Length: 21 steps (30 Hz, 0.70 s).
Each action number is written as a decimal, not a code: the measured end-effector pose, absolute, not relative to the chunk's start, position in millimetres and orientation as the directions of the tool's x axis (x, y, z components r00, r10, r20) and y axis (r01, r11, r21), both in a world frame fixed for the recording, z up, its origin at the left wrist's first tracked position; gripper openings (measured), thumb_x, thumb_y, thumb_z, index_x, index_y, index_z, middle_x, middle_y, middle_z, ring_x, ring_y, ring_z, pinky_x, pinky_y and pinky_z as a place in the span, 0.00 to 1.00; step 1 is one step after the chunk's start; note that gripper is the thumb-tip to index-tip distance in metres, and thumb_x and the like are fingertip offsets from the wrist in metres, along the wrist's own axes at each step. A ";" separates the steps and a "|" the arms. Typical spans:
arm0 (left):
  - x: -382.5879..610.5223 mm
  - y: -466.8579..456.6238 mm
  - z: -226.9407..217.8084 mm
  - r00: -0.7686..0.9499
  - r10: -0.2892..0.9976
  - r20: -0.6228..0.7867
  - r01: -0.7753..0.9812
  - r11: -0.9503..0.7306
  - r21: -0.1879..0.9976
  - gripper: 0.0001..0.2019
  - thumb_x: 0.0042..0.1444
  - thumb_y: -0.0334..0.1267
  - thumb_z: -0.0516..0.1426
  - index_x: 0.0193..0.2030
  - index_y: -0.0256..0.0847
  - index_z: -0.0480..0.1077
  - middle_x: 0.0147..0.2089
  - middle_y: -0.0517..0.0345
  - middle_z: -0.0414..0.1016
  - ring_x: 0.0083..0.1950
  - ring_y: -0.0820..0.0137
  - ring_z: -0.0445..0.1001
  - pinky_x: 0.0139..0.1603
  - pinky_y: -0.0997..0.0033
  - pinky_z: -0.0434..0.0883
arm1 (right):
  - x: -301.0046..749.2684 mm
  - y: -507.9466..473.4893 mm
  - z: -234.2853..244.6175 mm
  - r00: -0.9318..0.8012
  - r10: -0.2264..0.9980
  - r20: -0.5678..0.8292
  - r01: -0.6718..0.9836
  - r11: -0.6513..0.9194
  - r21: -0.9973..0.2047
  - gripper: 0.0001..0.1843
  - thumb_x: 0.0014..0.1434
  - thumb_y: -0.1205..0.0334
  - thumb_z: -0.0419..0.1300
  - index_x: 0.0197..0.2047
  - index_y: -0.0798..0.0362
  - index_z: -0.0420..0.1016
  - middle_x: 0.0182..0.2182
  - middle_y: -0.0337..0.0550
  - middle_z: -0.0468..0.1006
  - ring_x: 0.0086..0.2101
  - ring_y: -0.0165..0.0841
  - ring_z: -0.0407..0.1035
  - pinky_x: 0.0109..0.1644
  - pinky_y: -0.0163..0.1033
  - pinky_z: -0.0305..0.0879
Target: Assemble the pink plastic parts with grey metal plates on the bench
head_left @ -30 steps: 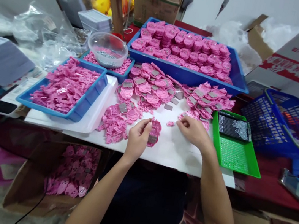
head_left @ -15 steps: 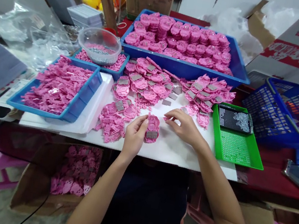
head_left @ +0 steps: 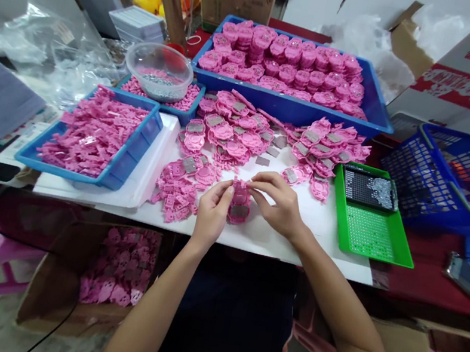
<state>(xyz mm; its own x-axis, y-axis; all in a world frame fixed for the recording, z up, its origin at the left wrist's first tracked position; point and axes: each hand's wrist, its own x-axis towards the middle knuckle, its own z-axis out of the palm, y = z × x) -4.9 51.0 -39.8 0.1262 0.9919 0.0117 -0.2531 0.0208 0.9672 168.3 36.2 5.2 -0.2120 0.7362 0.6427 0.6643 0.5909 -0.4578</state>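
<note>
My left hand [head_left: 213,211] pinches the left edge of a pink plastic casing [head_left: 238,212] that has a grey rectangular plate on its lower part. Over the casing's upper right side, my right hand [head_left: 278,203] is closed with its fingertips pressed on a small pink piece at the casing's top. That piece is mostly hidden by the fingers. Left of my left hand lies a heap of small pink parts [head_left: 175,193]. Beyond both hands, pink casings with grey plates [head_left: 238,131] are piled on the white work surface [head_left: 269,240].
A blue tray of pink parts [head_left: 127,166] stands at left, beside a clear bowl [head_left: 157,89] of screws. Behind is a large blue bin [head_left: 378,123] of stacked pink pieces. At right are a green tray [head_left: 401,254] with screws and a blue basket [head_left: 417,172].
My right hand has moved left, bringing a small pink piece from beside the casing onto its upper part. My left hand keeps holding the casing in the same spot.
</note>
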 end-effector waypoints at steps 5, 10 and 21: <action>-4.8 51.0 -41.9 0.120 0.992 0.029 -0.247 0.002 0.969 0.16 0.65 0.48 0.58 0.50 0.39 0.78 0.50 0.50 0.82 0.52 0.64 0.78 0.56 0.65 0.73 | 162.7 34.5 -5.8 -0.344 0.669 0.659 0.664 0.670 -0.333 0.14 0.69 0.70 0.57 0.55 0.50 0.76 0.48 0.54 0.77 0.48 0.40 0.74 0.50 0.49 0.78; -5.4 50.8 -40.1 0.137 0.988 0.071 -0.199 -0.043 0.979 0.16 0.66 0.49 0.57 0.47 0.38 0.78 0.46 0.52 0.82 0.49 0.65 0.78 0.53 0.68 0.73 | 163.2 34.6 -6.7 -0.355 0.655 0.667 0.658 0.682 -0.320 0.15 0.69 0.70 0.57 0.57 0.50 0.74 0.48 0.55 0.78 0.50 0.41 0.74 0.51 0.50 0.78; -4.3 45.9 -29.8 0.129 0.990 0.055 -0.260 -0.020 0.965 0.15 0.63 0.48 0.62 0.46 0.38 0.77 0.44 0.52 0.82 0.45 0.68 0.80 0.51 0.70 0.75 | 163.3 29.8 -2.1 -0.362 0.654 0.664 0.678 0.674 -0.293 0.15 0.69 0.69 0.56 0.56 0.50 0.75 0.48 0.54 0.78 0.51 0.41 0.74 0.50 0.50 0.79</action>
